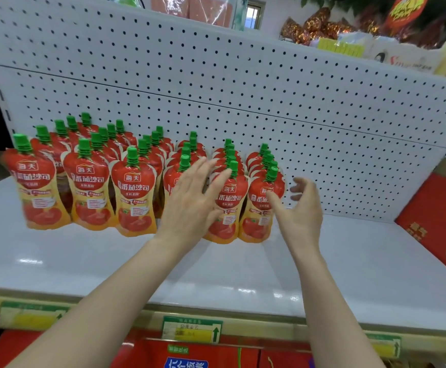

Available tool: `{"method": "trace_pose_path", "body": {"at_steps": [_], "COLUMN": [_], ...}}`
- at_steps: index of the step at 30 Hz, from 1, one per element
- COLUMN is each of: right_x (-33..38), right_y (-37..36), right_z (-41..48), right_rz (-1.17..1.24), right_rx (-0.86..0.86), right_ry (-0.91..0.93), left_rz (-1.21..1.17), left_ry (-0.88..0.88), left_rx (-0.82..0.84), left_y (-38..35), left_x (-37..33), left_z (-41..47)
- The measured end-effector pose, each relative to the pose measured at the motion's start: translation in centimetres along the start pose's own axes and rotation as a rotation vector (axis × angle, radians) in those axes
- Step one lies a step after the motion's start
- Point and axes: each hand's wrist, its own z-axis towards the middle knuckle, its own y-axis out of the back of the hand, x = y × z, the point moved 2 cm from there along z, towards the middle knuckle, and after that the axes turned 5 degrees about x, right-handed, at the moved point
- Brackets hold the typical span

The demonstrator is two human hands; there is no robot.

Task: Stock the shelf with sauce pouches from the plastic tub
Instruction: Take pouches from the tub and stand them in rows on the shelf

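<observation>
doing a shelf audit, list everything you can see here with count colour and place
sauce pouches: six rows front to back, red and yellow with green caps, upright on the left and middle of the shelf
shelf: one, white, bare right of the pouches
pegboard back panel: one, white with dark holes, behind the pouches
red carton: one, red with gold letters, far right on the shelf
price tags: three, green and yellow, on the shelf's front rail
red boxes: count unclear, below the shelf
left hand: open, fingers spread before the middle rows
right hand: open, empty, beside the rightmost row
</observation>
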Motion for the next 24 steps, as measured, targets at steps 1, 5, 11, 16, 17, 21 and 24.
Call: {"method": "trace_pose_path", "body": {"at_steps": [1,5,11,16,17,21,24], "right_x": [1.2,4.8,5.6,5.8,5.8,5.5,5.4], "right_y": [0.2,-2.0,-4.6,-5.3,-5.5,-6.1,-6.5], "right_z": [-0.1,-0.1,0.5,0.7,0.7,0.4,0.4], "right_rz": [-0.011,-0.21,-0.532,-0.514,-0.506,-0.493,-0.481], "right_rx": [-0.04,0.185,0.369,0.344,0.333,0.268,0.255], "right_ry": [0.1,0.38,0.335,0.323,0.322,0.341,0.341], "left_rz": [-0.018,-0.014,-0.001,-0.001,-0.008,-0.016,-0.016], "left_ry": [0.034,0.155,0.201,0.218,0.219,0.219,0.217], "left_rx": [-0.04,-0.056,0.111,0.141,0.137,0.119,0.117], "left_y": [0.7,2.2,2.2,1.9,1.9,2.1,2.0], "left_x": [0.7,3.4,4.3,4.2,4.2,4.1,4.1], "left_z": [-0.2,-0.1,0.0,-0.4,-0.4,-0.2,-0.1]}}
